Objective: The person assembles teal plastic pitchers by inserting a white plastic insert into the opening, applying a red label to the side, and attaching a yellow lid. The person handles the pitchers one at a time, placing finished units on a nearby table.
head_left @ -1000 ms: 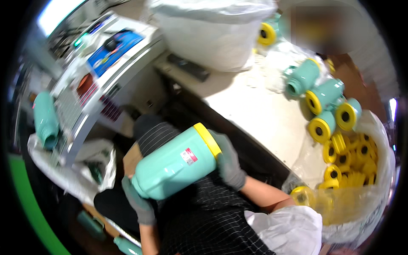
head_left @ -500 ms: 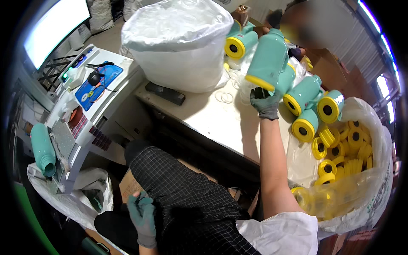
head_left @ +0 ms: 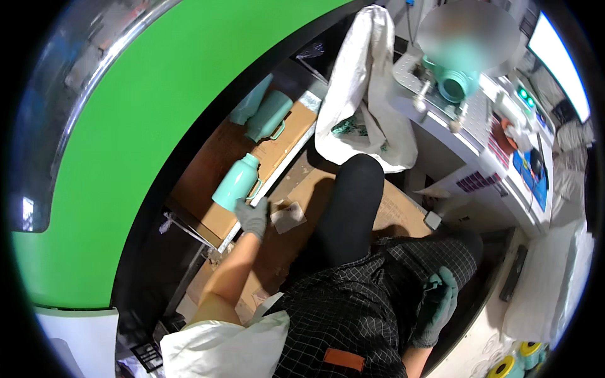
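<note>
My left hand (head_left: 252, 217), in a grey glove, reaches out to a turquoise jug (head_left: 236, 183) with a side handle. Its fingers are at the jug's lower end and handle, partly hidden against it. The jug lies tilted on a cardboard-lined ledge (head_left: 277, 148) below the green machine. Farther along the same ledge lie another turquoise jug (head_left: 270, 116) and a paler turquoise piece (head_left: 251, 101), partly cut off by the machine's edge. Over my lap, my gloved right hand (head_left: 438, 305) is loosely curled, fingers apart, with nothing visible in it.
A large green machine cover (head_left: 145, 113) curves along the left. Ahead, a white sack (head_left: 353, 82) hangs beside a worktable, where a turquoise jug (head_left: 455, 85) lies with its mouth toward me. Yellow-based jugs (head_left: 504, 365) show at the lower right.
My view has turned left, from the white table to the green machine. My right hand has left the jug there and is over my lap. My left hand has gone from my lap to a jug.
</note>
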Tool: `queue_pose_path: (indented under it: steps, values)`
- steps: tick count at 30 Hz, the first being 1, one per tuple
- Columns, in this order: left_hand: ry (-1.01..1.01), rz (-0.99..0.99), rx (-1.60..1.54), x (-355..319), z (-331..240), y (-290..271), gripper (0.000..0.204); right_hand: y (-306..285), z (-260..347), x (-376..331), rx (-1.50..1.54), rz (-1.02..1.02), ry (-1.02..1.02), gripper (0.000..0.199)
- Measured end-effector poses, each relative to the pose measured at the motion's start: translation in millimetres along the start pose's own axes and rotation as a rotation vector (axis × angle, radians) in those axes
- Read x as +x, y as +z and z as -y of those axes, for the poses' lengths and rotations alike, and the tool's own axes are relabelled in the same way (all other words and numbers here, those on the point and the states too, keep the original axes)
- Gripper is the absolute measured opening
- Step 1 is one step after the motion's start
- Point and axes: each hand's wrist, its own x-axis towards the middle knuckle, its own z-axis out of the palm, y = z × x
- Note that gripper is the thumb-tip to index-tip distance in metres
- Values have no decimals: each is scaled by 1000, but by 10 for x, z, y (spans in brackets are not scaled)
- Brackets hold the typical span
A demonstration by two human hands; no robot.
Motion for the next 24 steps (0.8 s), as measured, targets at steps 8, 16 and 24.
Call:
queue_pose_path:
  steps: [8,16,24]
  values:
    - [-814,-249,-560,1164,1350,-127,96,234,-75,250,-80,38,194,39]
    - [-199,40,-795,427,-963,-317,44,939,-178,573,-166,264,208,31]
    - [1210,926,-456,-1281,-2222,-898,52,571,278,1099,-250,1,-357,75]
